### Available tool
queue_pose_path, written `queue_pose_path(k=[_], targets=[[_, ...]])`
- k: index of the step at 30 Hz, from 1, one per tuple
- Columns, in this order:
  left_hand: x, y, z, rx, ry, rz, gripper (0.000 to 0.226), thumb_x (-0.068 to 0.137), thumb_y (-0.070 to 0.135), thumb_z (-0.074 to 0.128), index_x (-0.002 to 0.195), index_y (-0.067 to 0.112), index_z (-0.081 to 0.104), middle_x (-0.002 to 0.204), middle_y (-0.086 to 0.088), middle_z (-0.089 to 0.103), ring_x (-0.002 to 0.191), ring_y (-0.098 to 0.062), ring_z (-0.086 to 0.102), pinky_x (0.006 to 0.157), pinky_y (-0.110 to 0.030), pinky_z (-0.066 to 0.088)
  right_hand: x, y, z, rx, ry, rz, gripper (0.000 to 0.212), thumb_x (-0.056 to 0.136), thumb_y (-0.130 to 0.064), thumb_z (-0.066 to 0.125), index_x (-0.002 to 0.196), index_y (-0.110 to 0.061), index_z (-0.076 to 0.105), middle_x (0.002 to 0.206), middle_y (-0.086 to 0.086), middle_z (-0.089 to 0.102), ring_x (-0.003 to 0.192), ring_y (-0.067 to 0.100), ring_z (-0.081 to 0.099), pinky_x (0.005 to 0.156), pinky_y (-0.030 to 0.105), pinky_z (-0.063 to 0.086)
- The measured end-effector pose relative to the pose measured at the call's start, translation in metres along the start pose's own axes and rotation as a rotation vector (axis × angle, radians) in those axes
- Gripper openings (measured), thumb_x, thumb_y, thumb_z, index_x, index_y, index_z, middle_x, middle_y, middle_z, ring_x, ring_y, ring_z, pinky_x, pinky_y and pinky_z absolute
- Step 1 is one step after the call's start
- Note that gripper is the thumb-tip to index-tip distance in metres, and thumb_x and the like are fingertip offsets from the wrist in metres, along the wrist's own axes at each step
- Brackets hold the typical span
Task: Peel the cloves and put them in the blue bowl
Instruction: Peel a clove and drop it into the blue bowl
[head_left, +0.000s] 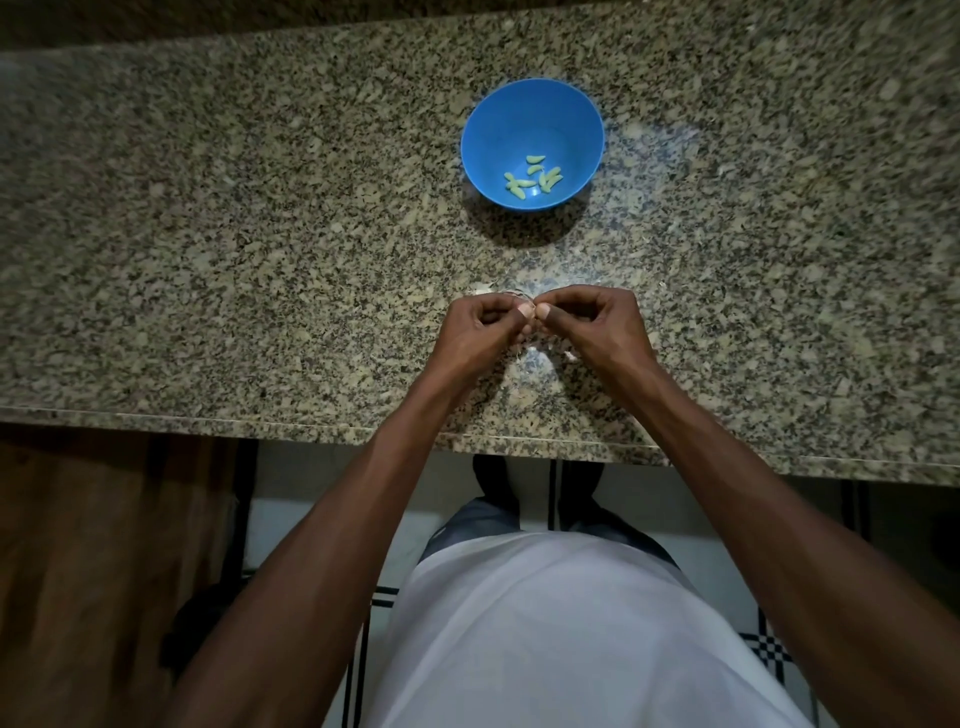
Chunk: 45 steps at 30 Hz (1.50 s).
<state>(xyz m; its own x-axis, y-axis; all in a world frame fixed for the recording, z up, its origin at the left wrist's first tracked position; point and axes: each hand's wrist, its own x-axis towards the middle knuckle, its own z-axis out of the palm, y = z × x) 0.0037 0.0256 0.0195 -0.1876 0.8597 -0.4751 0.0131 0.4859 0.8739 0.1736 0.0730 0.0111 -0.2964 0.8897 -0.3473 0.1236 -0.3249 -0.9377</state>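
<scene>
Cloves were the business here, and the blue bowl (532, 144) served as the landmark for all of it. Biggest thing first: the speckled granite counter (260, 234) ran under the bowl and stretched wide to either side, its front edge lying well on the person's side of the bowl. The bowl itself sat upright on that counter, and down in its bottom lay a small cluster of peeled cloves (532, 176), pale against the blue, bunched toward the wall nearest the person.

Well short of the bowl, straight toward the person, the two hands met thumb to thumb above the counter. The left hand (480, 325) had its fingers curled in, thumb and fingertips pinched together; the right hand (592, 319) mirrored it, pinched just as tightly. Between them sat something tiny, almost wholly hidden, so whether it was a clove could not be told.

Smallest of all: thin pale scraps of skin (571, 356) lay on the counter around the hands, far from the bowl.
</scene>
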Motion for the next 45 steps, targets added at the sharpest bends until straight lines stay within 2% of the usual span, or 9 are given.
queue_pose_path(k=[8, 15, 19, 22, 26, 31, 34, 36, 45], targets=[[0.001, 0.004, -0.004, -0.085, -0.028, -0.087, 0.024, 0.094, 0.015, 0.075, 0.109, -0.003, 0.074, 0.092, -0.015, 0.073, 0.081, -0.018, 0.066, 0.081, -0.031, 0.056, 0.0, -0.001, -0.002, -0.044, -0.041, -0.022, 0.017, 0.088, -0.013, 0.083, 0.103, -0.005, 0.081, 0.093, 0.008, 0.081, 0.091, 0.022, 0.079, 0.088, 0.038, 0.064], [-0.003, 0.005, 0.006, 0.065, 0.069, 0.026, 0.018, 0.097, 0.018, 0.071, 0.106, 0.003, 0.073, 0.085, -0.004, 0.073, 0.072, -0.005, 0.068, 0.069, -0.021, 0.054, -0.002, -0.005, -0.002, 0.02, -0.016, -0.031, 0.025, 0.084, -0.01, 0.086, 0.106, -0.001, 0.078, 0.096, 0.011, 0.08, 0.092, 0.024, 0.078, 0.084, 0.036, 0.064], [-0.006, 0.001, 0.014, -0.089, 0.148, -0.021, 0.011, 0.099, 0.014, 0.069, 0.103, 0.005, 0.072, 0.081, -0.003, 0.07, 0.068, -0.007, 0.064, 0.069, -0.024, 0.055, -0.002, -0.009, -0.001, 0.12, -0.008, 0.027, 0.034, 0.084, -0.005, 0.085, 0.116, -0.001, 0.073, 0.1, 0.016, 0.079, 0.091, 0.024, 0.078, 0.074, 0.027, 0.062], [-0.007, -0.001, 0.017, -0.29, 0.152, -0.119, 0.018, 0.098, 0.009, 0.068, 0.112, -0.001, 0.07, 0.084, -0.007, 0.068, 0.07, -0.01, 0.06, 0.071, -0.025, 0.055, -0.002, -0.01, 0.0, 0.144, -0.014, 0.038, 0.04, 0.085, -0.001, 0.082, 0.122, 0.0, 0.07, 0.103, 0.017, 0.078, 0.089, 0.021, 0.078, 0.069, 0.024, 0.059], [-0.006, 0.0, 0.018, -0.444, 0.152, -0.177, 0.021, 0.096, 0.003, 0.067, 0.115, -0.006, 0.069, 0.085, -0.006, 0.067, 0.071, -0.01, 0.058, 0.071, -0.023, 0.053, 0.001, -0.009, -0.003, 0.172, -0.027, 0.042, 0.042, 0.084, -0.002, 0.084, 0.123, -0.002, 0.069, 0.101, 0.016, 0.079, 0.093, 0.027, 0.078, 0.08, 0.034, 0.064], [-0.009, 0.003, 0.02, -0.212, 0.222, -0.042, 0.018, 0.096, 0.011, 0.072, 0.108, -0.002, 0.071, 0.086, -0.007, 0.074, 0.071, -0.012, 0.07, 0.068, -0.025, 0.057, 0.0, -0.011, 0.0, 0.163, -0.039, 0.132, 0.022, 0.089, -0.005, 0.08, 0.108, 0.004, 0.075, 0.092, 0.018, 0.077, 0.08, 0.022, 0.075, 0.073, 0.028, 0.062], [-0.009, 0.001, 0.02, 0.016, 0.24, 0.083, 0.016, 0.095, 0.015, 0.074, 0.105, 0.004, 0.071, 0.096, -0.009, 0.076, 0.088, -0.017, 0.075, 0.08, -0.031, 0.063, -0.001, -0.013, 0.0, 0.222, -0.063, 0.219, 0.016, 0.092, -0.003, 0.075, 0.107, 0.003, 0.076, 0.091, 0.014, 0.078, 0.083, 0.019, 0.075, 0.077, 0.025, 0.061], [-0.009, 0.0, 0.02, 0.104, 0.232, 0.139, 0.014, 0.094, 0.016, 0.075, 0.104, 0.007, 0.07, 0.096, -0.007, 0.075, 0.09, -0.017, 0.074, 0.081, -0.032, 0.064, -0.001, -0.014, -0.001, 0.275, -0.062, 0.267, 0.017, 0.092, -0.003, 0.075, 0.108, 0.004, 0.075, 0.093, 0.012, 0.078, 0.085, 0.019, 0.075, 0.081, 0.026, 0.062], [-0.009, -0.001, 0.027, 0.062, 0.248, 0.134, 0.012, 0.093, 0.012, 0.075, 0.101, 0.005, 0.068, 0.097, -0.012, 0.074, 0.091, -0.026, 0.073, 0.079, -0.035, 0.064, -0.003, -0.008, -0.003, 0.388, -0.068, 0.325, 0.01, 0.09, -0.003, 0.078, 0.099, -0.004, 0.074, 0.091, 0.009, 0.077, 0.087, 0.018, 0.074, 0.088, 0.031, 0.063]])
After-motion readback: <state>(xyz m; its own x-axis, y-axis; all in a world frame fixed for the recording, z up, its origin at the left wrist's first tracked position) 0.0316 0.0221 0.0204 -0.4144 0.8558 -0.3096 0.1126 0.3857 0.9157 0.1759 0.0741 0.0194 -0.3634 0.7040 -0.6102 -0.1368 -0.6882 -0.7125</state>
